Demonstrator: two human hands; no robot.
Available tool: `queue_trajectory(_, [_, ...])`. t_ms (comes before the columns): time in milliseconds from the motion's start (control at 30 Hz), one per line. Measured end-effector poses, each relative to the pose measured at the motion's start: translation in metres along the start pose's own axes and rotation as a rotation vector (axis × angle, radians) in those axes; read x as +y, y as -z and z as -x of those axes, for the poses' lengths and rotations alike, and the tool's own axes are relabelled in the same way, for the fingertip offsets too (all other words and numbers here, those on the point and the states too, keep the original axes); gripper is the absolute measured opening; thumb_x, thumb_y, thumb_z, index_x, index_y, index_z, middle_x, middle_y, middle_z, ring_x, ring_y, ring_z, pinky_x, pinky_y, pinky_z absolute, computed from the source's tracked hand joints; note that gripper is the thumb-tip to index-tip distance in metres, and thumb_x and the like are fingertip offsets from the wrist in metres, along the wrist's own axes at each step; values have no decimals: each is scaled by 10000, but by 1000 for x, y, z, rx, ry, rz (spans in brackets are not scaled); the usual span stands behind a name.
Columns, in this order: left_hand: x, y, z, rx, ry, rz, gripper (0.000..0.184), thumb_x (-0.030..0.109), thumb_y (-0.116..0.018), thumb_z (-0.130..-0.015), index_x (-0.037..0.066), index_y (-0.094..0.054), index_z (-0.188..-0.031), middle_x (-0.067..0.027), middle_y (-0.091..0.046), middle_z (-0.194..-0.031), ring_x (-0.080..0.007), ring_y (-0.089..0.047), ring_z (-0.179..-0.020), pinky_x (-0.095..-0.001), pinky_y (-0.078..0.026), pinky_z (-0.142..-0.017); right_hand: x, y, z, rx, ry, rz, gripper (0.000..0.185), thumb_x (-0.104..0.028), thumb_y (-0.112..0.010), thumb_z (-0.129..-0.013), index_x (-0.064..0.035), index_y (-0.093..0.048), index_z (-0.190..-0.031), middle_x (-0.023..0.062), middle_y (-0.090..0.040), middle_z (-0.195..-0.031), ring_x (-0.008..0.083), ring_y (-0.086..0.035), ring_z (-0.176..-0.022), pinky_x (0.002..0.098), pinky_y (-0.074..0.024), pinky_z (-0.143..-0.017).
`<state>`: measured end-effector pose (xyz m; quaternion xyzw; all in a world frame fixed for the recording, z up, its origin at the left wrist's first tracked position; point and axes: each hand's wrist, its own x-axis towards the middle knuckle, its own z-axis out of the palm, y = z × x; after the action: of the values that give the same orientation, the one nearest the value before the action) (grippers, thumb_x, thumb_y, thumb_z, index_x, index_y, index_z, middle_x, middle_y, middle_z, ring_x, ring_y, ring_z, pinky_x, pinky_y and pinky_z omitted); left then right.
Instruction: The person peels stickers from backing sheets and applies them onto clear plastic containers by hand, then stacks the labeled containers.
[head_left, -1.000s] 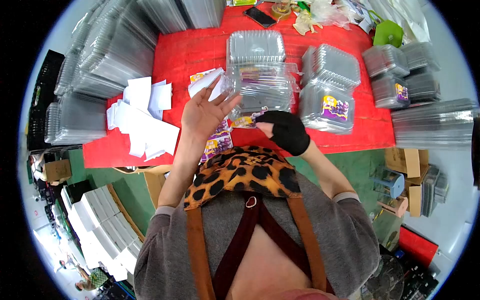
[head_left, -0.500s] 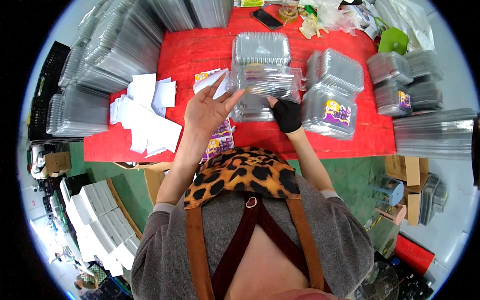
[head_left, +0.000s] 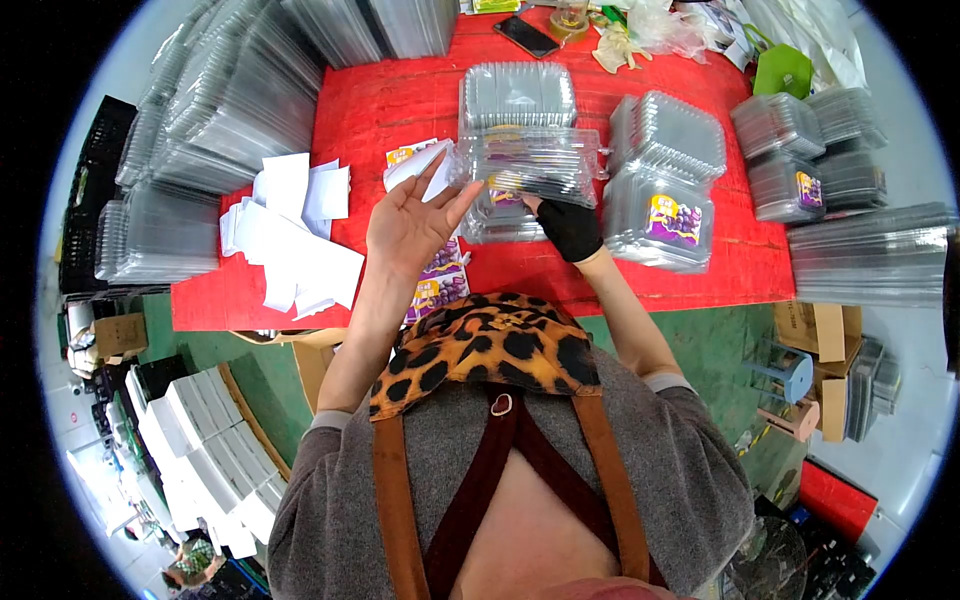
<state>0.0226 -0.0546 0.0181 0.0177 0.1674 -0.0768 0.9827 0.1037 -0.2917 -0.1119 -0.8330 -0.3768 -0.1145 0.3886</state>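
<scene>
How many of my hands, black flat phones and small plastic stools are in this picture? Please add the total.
Your hands: 2 (bare left hand, right hand in black glove)
Small plastic stools: 2 (blue stool, pink stool)
Black flat phone: 1
Total: 5

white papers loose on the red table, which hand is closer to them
Left. The left hand is just right of the white papers; the gloved right hand is farther right, beside the clear plastic containers.

Tablecloth [head_left: 390,110] red; apron [head_left: 490,345] orange w/ blk spots; bag [head_left: 783,72] lime grn; floor [head_left: 262,375] grn.
</scene>
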Motion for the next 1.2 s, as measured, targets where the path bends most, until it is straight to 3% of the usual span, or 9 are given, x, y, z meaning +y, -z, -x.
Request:
queue_trajectory(133, [0, 1, 1, 0, 12, 6, 492, 250, -183, -1051, 18, -327, -1460, -302, -23, -1545, -535, -89, -1417, -576, -429, -1061, -8, 13, -2, -183, -88, -65, 264, -203, -646, -919, -63, -675, -1141, 142, -686, -1050, 286, -648, -992, 371, -488, -887])
queue_trajectory(233, [-1, -1, 2, 27, 6, 5, 491, 252, -188, -1051, 17, -330, -1458, -294, -23, -1549, -534, -84, -1419, -584, -413, -1073, -18, 30, -4, -243, 33, -25, 302, -214, -670, -899, -91, -668, -1175, 162, -667, -1113, 298, -633, -1058, 380, -489, -918])
queue_trajectory(433, [-1, 9, 0, 4, 8, 13, 488, 234, -197, -1047, 2, -327, -1456, -273, -5, -1559, -527, -69, -1424, -583, -393, -1091, -43, 7, -11, -158, 190, -41, 387, -278, -664, -875, -97, -648, -1217, 168, -653, -1174, 330, -601, -1133, 416, -475, -967])
queue_trajectory(600, [-4, 8, 7, 33, -7, -4, 479, 182, -235, -1030, -1, -321, -1464, -274, 4, -1559, -525, -81, -1424, -558, -371, -1117, -37, -11, 6, -130, -305, 179, 400, -358, -640, -891, -32, -652, -1123, 205, -646, -1117, 371, -614, -1026, 440, -478, -885])
queue_trajectory(633, [-4, 9, 8, 31, -3, 1, 474, 193, -233, -1035, -18, -316, -1451, -270, -56, -1532, -495, -132, -1415, -564, -365, -1120, -33, -6, 5, 99, -265, 203, 418, -363, -623, -906, -15, -630, -1138, 220, -646, -1100, 386, -615, -1001, 454, -481, -858])
queue_trajectory(733, [-4, 11, 6, 19, 1, -7, 470, 212, -226, -1043, -49, -309, -1424, -260, -175, -1476, -433, -235, -1397, -573, -356, -1124, -31, 17, 22, 103, -517, 166, 361, -329, -589, -928, -1, -626, -1073, 241, -634, -1041, 411, -606, -958, 480, -477, -806])
queue_trajectory(933, [-7, 18, 6, 19, -26, -57, 464, 182, -221, -1036, -26, -343, -1433, -287, -98, -1522, -526, -137, -1410, -555, -357, -1131, -25, 28, 51, 114, -651, 176, 328, -307, -562, -938, 13, -620, -976, 265, -610, -964, 458, -584, -911, 495, -468, -785])
queue_trajectory(1033, [-7, 15, 8, 34, 5, -64, 468, 199, -212, -1042, -49, -309, -1428, -266, -187, -1470, -432, -258, -1388, -542, -392, -1113, -14, 25, 52, 91, -684, 177, 321, -297, -562, -930, 15, -620, -977, 267, -611, -967, 464, -582, -919, 497, -467, -790])
queue_trajectory(1200, [-8, 14, 9, 20, -6, -65, 469, 199, -204, -1045, -59, -314, -1422, -276, -206, -1464, -440, -277, -1379, -550, -389, -1112, -8, 27, 48, 50, -741, 186, 298, -262, -566, -901, 20, -626, -981, 267, -619, -984, 459, -586, -944, 488, -475, -816])
